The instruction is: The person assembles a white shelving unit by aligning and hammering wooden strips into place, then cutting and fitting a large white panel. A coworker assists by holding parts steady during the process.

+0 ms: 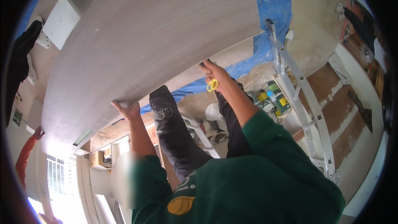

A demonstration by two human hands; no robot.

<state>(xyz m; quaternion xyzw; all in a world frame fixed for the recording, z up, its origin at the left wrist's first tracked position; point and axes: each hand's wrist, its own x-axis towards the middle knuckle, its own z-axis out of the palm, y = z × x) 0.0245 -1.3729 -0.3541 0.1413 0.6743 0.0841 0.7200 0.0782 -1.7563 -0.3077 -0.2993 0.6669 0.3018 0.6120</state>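
Note:
A large grey flat board (157,25) stretches across the upper left, in front of me. My left hand (127,110) is closed on its near edge, thumb on the top face and fingers hidden beneath. Farther right along that edge, my right hand (214,75) grips the board too. A small yellow looped thing (212,84) shows at this hand; I cannot make out its kind. My raised knee in dark trousers (165,108) is close to the edge between my hands. At the board's left end, another person's hand (38,133) in a red sleeve touches it.
An aluminium ladder (309,112) stands at the right, beside several paint cans (280,98). Blue sheeting (273,0) lies beyond the board's right end. A white box-like piece (62,20) and a person's dark-clad legs (29,54) are at the left.

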